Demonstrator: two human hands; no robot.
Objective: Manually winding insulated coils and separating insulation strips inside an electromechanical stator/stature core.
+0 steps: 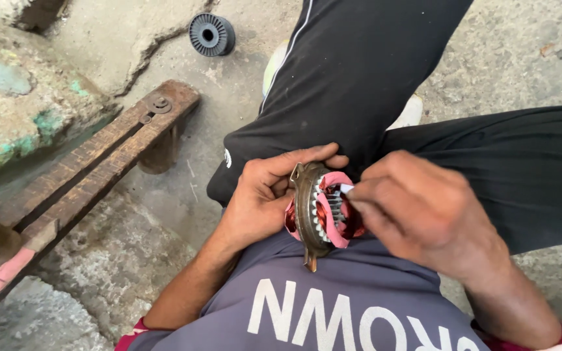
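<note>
Timber, a worn wooden frame with a bolt and washer near its end, runs across the left over rough concrete ground, and a black ribbed plastic spool lies well apart from it at the top. Further right, the person's left hand is clamped around the rusty outer edge of a small motor stator, holding it on edge in the lap against the dark trouser leg. Pink insulation paper lines its slots over copper winding. The right hand has its fingertips pinched together on a small white strip at the slot teeth. Judging from this, the risks are the thin paper tearing or buckling on a sharp tooth if pushed askew, the copper enamel being scraped, or the stator slipping off the knee onto the concrete since only one hand steadies it.
</note>
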